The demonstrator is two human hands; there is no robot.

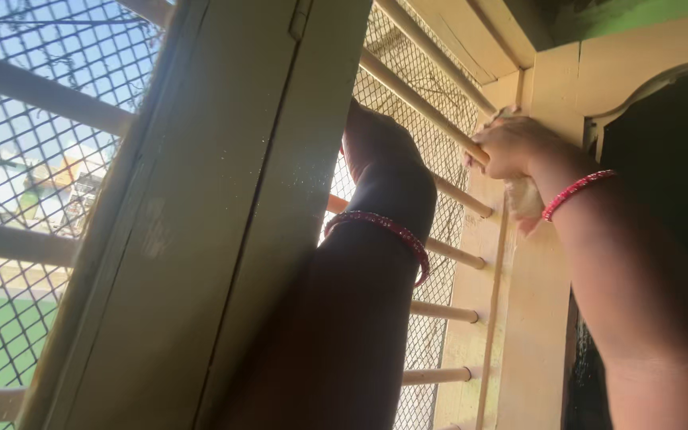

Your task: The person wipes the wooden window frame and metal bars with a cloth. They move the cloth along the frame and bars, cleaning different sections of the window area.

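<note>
Near centre: left hand (388,171) raised against the window, backlit and dark, red bangle (384,231) at the wrist; can't tell whether its fingers are spread or curled, or whether it touches the mesh. Right: right hand (511,147) curled around a pale cloth (524,195), pressed on a cream window bar (420,103) close to the frame (543,263). Far: wire mesh (33,111) behind the bars, daylight beyond.

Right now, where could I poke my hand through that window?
Between the lower bars, below the left hand, the gaps are free, though mesh backs them. Up by the frame it's crowded: the right hand presses a cloth there.
</note>
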